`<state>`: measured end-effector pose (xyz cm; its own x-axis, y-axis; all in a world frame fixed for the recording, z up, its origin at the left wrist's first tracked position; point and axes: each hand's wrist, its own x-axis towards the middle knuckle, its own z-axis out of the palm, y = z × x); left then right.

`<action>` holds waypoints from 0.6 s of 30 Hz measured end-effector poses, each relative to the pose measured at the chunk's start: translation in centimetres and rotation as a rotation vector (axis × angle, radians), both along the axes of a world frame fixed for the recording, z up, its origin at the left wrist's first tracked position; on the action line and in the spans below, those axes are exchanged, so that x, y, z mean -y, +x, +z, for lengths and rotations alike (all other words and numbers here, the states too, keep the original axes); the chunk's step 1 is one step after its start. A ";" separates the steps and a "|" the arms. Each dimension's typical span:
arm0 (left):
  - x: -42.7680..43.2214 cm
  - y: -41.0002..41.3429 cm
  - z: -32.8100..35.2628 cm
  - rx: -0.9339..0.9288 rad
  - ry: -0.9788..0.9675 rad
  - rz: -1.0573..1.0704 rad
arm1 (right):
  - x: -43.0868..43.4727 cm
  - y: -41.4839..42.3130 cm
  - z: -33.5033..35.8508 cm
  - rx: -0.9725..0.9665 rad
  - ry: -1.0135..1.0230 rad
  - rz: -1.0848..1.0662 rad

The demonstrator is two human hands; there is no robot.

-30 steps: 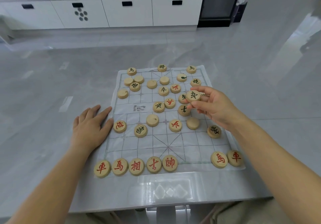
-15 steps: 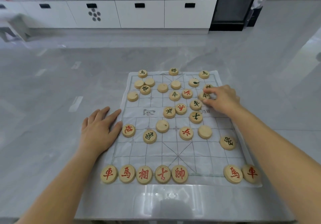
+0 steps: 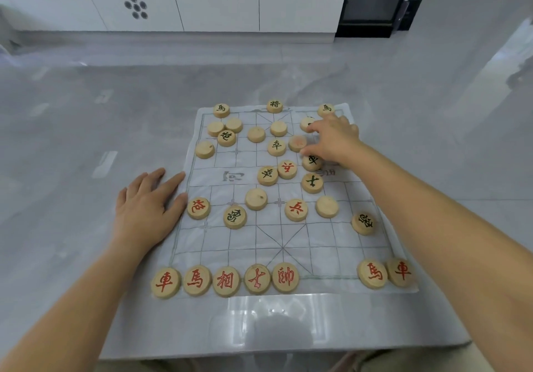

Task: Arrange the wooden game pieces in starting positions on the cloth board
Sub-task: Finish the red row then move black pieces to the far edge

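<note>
The grey, glossy table (image 3: 72, 256) before me bears the white cloth board (image 3: 340, 244), spread flat toward three o'clock of its middle. My left hand (image 3: 144, 210) lies palm-down on the tabletop at the board's nine o'clock edge.

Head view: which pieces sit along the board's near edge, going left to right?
left red chariot → left red horse → red elephant → red advisor → red general → a gap → right red horse → right red chariot
</note>
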<state>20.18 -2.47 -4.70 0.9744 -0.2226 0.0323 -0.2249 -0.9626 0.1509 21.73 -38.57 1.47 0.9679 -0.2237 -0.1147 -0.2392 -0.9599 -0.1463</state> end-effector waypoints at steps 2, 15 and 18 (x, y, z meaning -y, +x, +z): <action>0.0 0.0 0.0 -0.007 0.008 0.001 | -0.2 0.2 -0.3 0.000 0.006 -0.008; 0.0 0.1 -0.2 -0.002 0.003 -0.014 | -1.5 0.9 -1.4 0.094 -0.007 0.055; -0.1 0.2 -0.3 -0.003 0.008 -0.015 | -1.3 0.7 -1.2 0.112 0.017 0.054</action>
